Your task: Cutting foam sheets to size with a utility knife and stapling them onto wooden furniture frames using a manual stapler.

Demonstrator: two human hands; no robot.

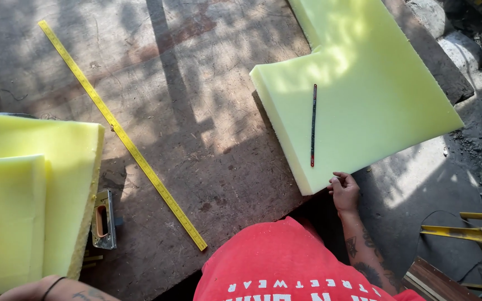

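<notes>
Right hand [344, 191]: fingers curled against the near corner of a thick pale-yellow foam slab [364, 95], touching its edge — a firm grip cannot be told.
Left hand: out of view; only a forearm with a dark wristband [51, 287] shows, bottom left.
Foam slab: L-shaped, overhanging the tabletop [196, 111] on the right.
On the slab: a thin dark blade [313, 125].
Tabletop: worn wood, crossed diagonally by a yellow measuring tape [121, 134].
Left side: stacked yellow foam pieces [29, 195] — a metal staple gun [103, 219] beside them.

Single head view, looking steeply down from above onto wooden worktable [196, 111], close, near arm's reach
</notes>
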